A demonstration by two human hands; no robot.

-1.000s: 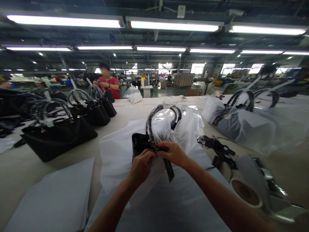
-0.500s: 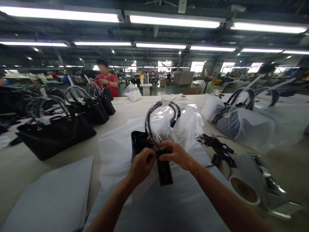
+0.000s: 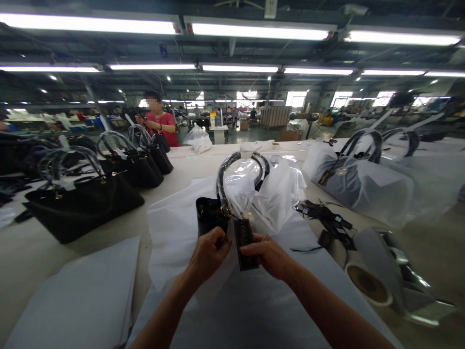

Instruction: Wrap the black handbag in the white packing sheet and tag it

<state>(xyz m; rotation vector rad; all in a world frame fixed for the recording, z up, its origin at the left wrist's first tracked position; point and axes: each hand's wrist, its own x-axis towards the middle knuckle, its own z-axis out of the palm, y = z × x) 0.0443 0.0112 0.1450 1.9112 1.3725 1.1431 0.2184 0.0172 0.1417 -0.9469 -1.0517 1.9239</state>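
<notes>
Head view: at frame centre my left hand (image 3: 210, 252) and right hand (image 3: 267, 252) pinch a dark tag (image 3: 246, 245) between fingertips. It hangs from the handbag (image 3: 209, 218) just above, which lies on white wrapping paper (image 3: 174, 232), its handles (image 3: 225, 179) sheathed in plastic.

1. Your left hand (image 3: 209, 252) and right hand (image 3: 267, 253) sit either side of the hang tag (image 3: 245, 245), fingertips on its edges.
2. Just behind that grip stands the handbag (image 3: 210, 218), its handles (image 3: 240, 174) rising further back.
3. Under the grip lies the sheet (image 3: 174, 237) on the table (image 3: 22, 261).
4. Left of the grip, well apart, a row of bags (image 3: 87, 201).
5. Right of it, loose tags (image 3: 323, 215); nearer you, a tape roll (image 3: 368, 288).
</notes>
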